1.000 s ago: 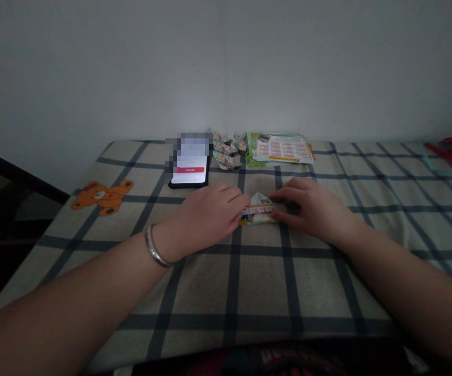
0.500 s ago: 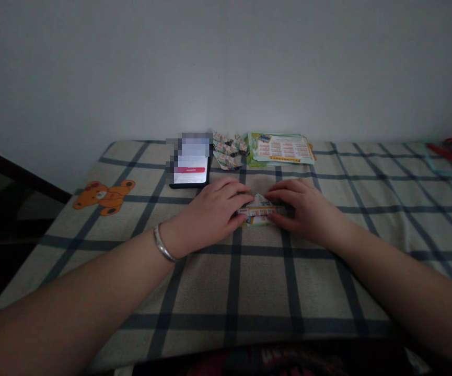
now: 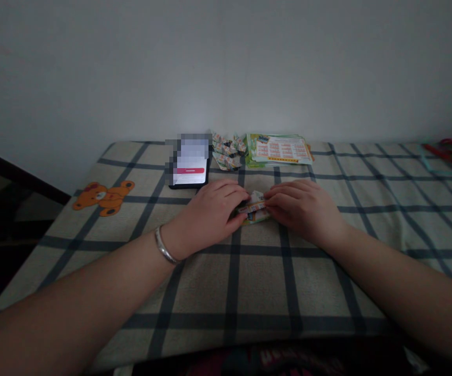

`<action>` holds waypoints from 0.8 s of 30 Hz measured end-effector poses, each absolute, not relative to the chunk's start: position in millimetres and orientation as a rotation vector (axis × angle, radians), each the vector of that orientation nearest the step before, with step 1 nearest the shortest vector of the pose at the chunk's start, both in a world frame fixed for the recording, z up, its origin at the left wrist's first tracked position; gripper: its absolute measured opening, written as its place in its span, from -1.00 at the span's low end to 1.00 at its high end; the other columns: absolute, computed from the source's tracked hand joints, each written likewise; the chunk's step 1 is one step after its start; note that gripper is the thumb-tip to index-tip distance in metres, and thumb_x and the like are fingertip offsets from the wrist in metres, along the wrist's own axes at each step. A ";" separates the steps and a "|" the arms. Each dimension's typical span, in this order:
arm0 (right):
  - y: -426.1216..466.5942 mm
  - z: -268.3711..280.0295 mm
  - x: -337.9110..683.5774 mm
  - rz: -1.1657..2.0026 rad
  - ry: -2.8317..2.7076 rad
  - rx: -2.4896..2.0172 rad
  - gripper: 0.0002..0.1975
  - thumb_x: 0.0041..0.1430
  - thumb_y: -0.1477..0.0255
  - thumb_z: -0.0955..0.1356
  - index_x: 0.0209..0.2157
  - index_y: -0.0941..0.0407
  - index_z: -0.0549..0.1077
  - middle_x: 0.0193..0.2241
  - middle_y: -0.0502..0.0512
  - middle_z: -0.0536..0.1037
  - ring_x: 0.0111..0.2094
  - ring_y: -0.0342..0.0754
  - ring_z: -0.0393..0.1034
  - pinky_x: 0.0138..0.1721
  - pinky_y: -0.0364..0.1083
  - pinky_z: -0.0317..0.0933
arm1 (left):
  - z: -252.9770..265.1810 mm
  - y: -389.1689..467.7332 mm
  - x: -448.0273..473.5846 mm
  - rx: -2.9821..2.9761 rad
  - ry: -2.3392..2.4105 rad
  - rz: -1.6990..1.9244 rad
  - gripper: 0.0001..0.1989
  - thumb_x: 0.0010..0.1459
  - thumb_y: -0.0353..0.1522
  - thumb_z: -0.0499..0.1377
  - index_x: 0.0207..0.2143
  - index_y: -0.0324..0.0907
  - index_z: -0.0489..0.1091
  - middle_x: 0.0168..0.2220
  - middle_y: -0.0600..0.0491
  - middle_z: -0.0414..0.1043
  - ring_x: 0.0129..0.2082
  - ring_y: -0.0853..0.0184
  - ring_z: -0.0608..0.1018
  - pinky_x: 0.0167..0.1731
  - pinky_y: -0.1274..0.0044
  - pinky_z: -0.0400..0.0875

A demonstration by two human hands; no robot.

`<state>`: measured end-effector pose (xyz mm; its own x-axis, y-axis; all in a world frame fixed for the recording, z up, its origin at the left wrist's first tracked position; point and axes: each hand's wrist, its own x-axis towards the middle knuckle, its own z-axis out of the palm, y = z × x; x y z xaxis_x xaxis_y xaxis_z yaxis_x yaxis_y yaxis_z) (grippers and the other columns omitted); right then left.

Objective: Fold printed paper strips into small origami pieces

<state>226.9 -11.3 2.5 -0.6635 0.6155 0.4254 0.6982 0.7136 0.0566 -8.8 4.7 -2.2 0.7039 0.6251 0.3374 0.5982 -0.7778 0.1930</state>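
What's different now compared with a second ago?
The right hand has shifted slightly left, its thumb and fingers now closed together at the right side of the folded paper. The left hand, at the other side, has edged right at the wrist. Phone, folded pieces and printed sheets stayed put.

The left hand (image 3: pixel 213 211) is pointed toward two o'clock, the right hand (image 3: pixel 308 211) toward ten, and fingers (image 3: pixel 280 200) are curled.

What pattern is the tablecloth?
The tablecloth has dark bluish gridlines on beige; head view shows it best.
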 end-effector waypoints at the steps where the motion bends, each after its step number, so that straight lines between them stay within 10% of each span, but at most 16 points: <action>1: -12.8 3.6 226.0 -0.327 -2.549 -1.008 -0.81 0.32 0.39 0.28 -0.26 0.14 0.52 -0.20 0.11 0.63 -0.18 0.02 0.50 -0.18 -0.01 0.25 | -2.7 4.3 -8.6 2.811 1.039 0.619 -0.70 0.23 -0.34 0.14 -0.01 -0.25 0.39 0.00 -0.08 0.45 0.10 0.16 0.41 0.16 0.25 0.30; 8: -20.3 6.3 223.2 -0.447 -2.541 -0.904 -0.84 0.32 0.40 0.28 -0.25 0.12 0.49 -0.18 0.06 0.62 -0.22 0.01 0.49 -0.26 -0.03 0.27 | -5.4 1.7 -6.7 2.605 1.060 0.749 -0.53 0.26 -0.30 0.15 0.17 -0.25 0.23 0.12 -0.14 0.36 0.15 0.17 0.38 0.16 0.26 0.31; 17: -11.0 -2.6 223.3 -0.118 -2.387 -0.835 -0.88 0.22 0.50 0.34 -0.19 0.11 0.45 -0.07 0.16 0.55 -0.08 0.04 0.44 -0.08 0.03 0.35 | -11.0 6.9 -8.1 2.184 0.950 0.785 -0.34 0.16 -0.42 0.22 0.27 -0.15 0.07 -0.28 0.10 0.44 -0.26 0.36 0.54 -0.13 0.45 0.44; 24: -1.3 -11.1 226.7 0.266 -2.152 -1.108 -0.74 0.09 0.44 0.42 -0.14 0.11 0.45 -0.28 0.10 0.57 -0.34 -0.04 0.45 -0.40 -0.08 0.33 | -2.8 4.0 -6.9 2.440 0.901 0.903 -0.68 0.19 -0.45 0.19 0.01 -0.17 0.34 -0.15 0.04 0.48 -0.18 0.34 0.52 -0.12 0.45 0.41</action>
